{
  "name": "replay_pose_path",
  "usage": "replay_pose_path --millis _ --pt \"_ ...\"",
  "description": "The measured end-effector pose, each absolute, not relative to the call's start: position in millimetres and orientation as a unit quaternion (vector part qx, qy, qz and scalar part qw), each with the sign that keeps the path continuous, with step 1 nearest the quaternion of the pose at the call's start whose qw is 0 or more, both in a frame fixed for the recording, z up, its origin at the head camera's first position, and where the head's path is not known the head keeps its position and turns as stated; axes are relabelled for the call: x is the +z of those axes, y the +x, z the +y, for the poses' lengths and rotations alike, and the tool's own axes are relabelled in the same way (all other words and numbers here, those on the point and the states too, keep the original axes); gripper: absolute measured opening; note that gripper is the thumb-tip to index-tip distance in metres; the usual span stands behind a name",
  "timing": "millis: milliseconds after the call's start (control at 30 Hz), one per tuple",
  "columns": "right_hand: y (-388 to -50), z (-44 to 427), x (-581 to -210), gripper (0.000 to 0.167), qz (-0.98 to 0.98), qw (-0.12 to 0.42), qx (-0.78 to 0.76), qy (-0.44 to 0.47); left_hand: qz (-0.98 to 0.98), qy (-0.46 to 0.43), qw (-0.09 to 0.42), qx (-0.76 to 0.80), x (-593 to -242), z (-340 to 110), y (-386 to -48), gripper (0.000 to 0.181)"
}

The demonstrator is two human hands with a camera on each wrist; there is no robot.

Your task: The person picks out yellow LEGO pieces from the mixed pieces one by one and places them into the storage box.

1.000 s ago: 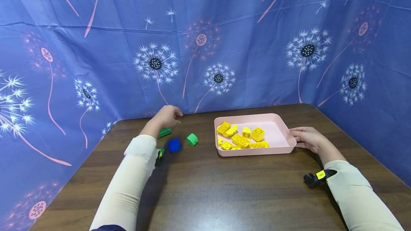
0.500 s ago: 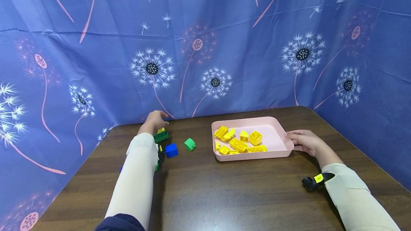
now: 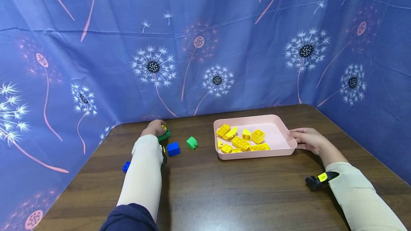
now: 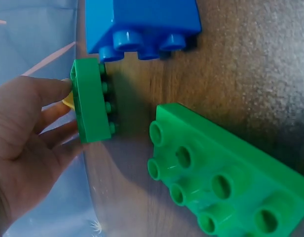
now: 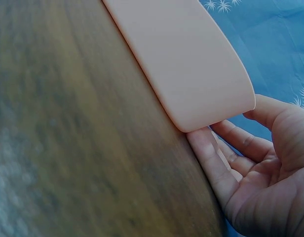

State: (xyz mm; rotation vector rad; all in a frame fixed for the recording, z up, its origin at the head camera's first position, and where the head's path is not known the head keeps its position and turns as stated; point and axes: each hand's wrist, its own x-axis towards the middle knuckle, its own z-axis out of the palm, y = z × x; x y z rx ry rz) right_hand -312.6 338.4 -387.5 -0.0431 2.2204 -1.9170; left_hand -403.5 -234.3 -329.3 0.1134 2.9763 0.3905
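At the far left of the table, my left hand [image 3: 153,128] pinches a small yellow brick [image 4: 68,100] between thumb and fingers. That brick lies largely hidden behind a green brick [image 4: 93,101] standing on its side right at the fingertips. A larger-looking green brick [image 4: 226,173] and a blue brick [image 4: 147,27] are close by in the left wrist view. My right hand [image 3: 309,140] grips the right end of a pink tray [image 3: 282,150], thumb at the rim and fingers against the outer wall. Several yellow bricks [image 3: 240,143] lie in the tray's left part.
A green rounded brick [image 3: 192,143] sits between the blue brick and the tray. Another blue brick [image 3: 126,167] is left of my left forearm. A blue patterned cloth [image 3: 199,63] hangs behind the wooden table [image 3: 231,195].
My left hand has moved left and down to the yellow brick beside the green one, and its fingers have closed on it. The right hand stays on the tray.
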Motion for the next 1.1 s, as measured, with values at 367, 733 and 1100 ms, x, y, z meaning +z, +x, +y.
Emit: replay_pose_path --millis 367,733,1100 --pt "-312.0 337.1 -388.2 0.052 0.746 0.11 -0.656 -0.015 0.99 0.033 0.049 0.127 -334.0 -235.4 -404.1 0.034" --pt "-312.0 338.6 -385.3 0.035 0.739 0.105 -0.665 -0.017 0.991 0.038 0.036 0.124 -334.5 -244.0 -404.6 0.029" --pt "-311.2 338.7 -387.0 0.026 0.739 0.104 -0.666 -0.018 0.988 0.092 -0.03 0.121 -317.1 -239.5 -386.7 0.021"
